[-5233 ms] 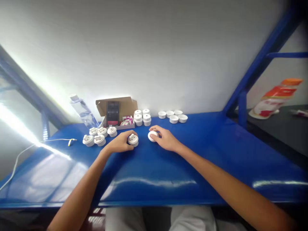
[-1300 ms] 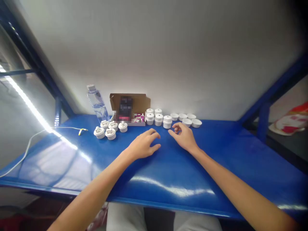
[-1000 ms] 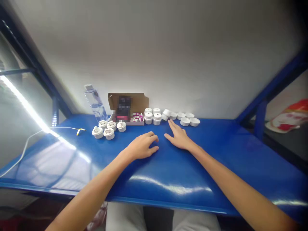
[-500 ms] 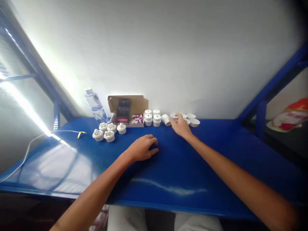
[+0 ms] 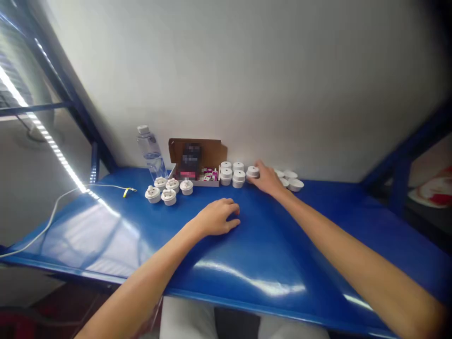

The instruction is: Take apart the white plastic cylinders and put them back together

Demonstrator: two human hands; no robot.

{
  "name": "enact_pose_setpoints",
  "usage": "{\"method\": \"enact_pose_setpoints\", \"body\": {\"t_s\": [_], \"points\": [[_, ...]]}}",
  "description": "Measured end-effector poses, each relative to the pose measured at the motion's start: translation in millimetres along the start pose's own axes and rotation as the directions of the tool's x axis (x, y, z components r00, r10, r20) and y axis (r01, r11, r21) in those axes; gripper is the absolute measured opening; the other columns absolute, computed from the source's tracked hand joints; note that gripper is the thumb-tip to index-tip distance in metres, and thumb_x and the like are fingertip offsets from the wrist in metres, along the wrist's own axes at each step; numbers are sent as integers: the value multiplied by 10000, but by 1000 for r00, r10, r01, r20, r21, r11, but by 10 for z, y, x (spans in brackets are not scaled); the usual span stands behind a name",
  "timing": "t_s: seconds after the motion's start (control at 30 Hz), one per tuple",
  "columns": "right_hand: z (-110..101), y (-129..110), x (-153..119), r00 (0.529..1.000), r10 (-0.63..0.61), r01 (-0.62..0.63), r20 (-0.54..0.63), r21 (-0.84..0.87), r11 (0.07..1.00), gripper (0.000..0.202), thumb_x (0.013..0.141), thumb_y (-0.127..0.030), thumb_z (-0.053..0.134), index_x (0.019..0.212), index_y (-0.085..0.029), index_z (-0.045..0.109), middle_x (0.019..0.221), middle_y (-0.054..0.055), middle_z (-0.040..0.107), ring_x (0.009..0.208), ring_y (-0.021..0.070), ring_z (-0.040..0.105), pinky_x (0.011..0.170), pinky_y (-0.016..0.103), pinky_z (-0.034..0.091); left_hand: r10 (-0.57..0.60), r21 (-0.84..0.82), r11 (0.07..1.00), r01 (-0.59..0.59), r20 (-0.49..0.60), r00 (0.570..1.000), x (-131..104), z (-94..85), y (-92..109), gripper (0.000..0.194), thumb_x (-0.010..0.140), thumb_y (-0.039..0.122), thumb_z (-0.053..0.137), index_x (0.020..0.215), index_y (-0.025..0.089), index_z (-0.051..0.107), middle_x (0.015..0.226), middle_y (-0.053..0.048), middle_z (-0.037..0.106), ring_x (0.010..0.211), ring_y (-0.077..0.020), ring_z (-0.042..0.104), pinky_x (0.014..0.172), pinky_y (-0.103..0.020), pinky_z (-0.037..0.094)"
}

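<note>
My right hand (image 5: 266, 180) has its fingers around a round white piece (image 5: 252, 172) that stands upright, small hole on top, at the back of the blue table (image 5: 261, 240). Just left of that piece are several similar white pieces (image 5: 238, 178) in a tight group. Shallow white cups (image 5: 295, 184) sit to the right, partly hidden by my right hand. My left hand (image 5: 219, 217) rests on the tabletop nearer to me, fingers curved and apart, with nothing in it. Several white round pieces with raised parts on top (image 5: 168, 197) stand at the left.
An open cardboard box (image 5: 212, 157) with a dark item and small pink-and-white packets stands against the wall. Left of it is a clear bottle (image 5: 152, 153). A white cable (image 5: 52, 214) crosses the table's left side. Blue frame bars (image 5: 400, 181) rise at both sides.
The white piece at my right hand was tilted on its side and now stands upright, hole up. My left hand keeps its place on the table. The whole view has shifted slightly.
</note>
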State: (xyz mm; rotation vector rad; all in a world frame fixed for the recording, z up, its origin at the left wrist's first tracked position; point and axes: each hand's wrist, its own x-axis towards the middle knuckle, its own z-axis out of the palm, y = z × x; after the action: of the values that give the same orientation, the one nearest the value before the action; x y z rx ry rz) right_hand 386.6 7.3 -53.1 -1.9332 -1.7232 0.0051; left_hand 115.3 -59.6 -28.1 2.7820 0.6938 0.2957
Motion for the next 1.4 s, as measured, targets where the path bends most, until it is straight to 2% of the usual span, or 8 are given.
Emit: {"method": "enact_pose_setpoints", "body": {"t_s": [0.2,0.37,0.5,0.63,0.77,0.97,1.17,1.4], "points": [[111,42,92,989,-147,145,-10,-128,981,432,890,-319,684,1298,-213,586,1274,161,671,1203,361,582,988,461,457,-129,118,983,144,-129,983,-15,-122,-134,287,929,360,609,1170,218,672,1129,-103,668,1037,-261,641,887,-370,505],[57,28,-56,992,-128,122,-23,-158,980,695,905,-268,622,1549,-202,372,1437,209,561,1282,411,548,1056,576,405,-385,276,786,553,-481,787,-128,-315,-433,352,894,294,619,1230,187,622,1276,-145,616,1219,-334,541,1003,-465,459],[15,-51,-375,991,-125,128,-39,73,989,714,876,-141,542,1563,-224,365,1480,193,525,1195,355,636,1036,522,474,-487,268,710,651,-482,729,-207,-366,-651,374,850,252,644,1214,165,633,1196,-163,646,1160,-369,571,968,-502,470],[-52,-163,-750,988,-12,-80,152,579,811,647,807,-257,698,1423,-252,502,1303,123,660,884,242,733,865,436,592,-442,129,826,549,-456,773,-184,-315,-713,280,818,237,665,1089,169,679,1167,-140,665,1111,-335,606,978,-472,482],[-134,-181,-1016,952,-59,-222,302,807,546,498,747,-382,807,1185,-224,629,1173,91,725,1024,251,723,885,391,592,-329,-169,943,285,-374,867,-91,-233,-599,279,771,235,712,1042,177,691,1101,-90,706,1040,-275,647,971,-413,501],[-278,-46,-1029,968,-84,-104,236,683,723,349,710,-346,815,968,-224,614,965,31,726,844,212,714,802,362,576,-221,-645,764,7,-252,942,62,-8,-318,463,777,333,786,1184,169,637,1220,-120,688,1103,-247,670,965,-372,533],[-386,10,-1016,967,-129,15,221,456,890,349,750,-379,768,1058,-232,692,964,36,681,790,201,674,805,370,554,-230,-434,893,119,-213,950,81,136,-200,569,784,410,793,1286,204,622,1328,-105,668,1224,-288,628,1071,-418,483],[-447,-102,-1060,941,-151,-113,304,700,705,396,714,-399,825,992,-234,595,988,23,679,884,217,700,832,358,564,-263,-514,847,134,-187,947,94,123,-80,437,767,285,757,1172,173,636,1164,-70,732,1056,-232,682,991,-360,511]]}}
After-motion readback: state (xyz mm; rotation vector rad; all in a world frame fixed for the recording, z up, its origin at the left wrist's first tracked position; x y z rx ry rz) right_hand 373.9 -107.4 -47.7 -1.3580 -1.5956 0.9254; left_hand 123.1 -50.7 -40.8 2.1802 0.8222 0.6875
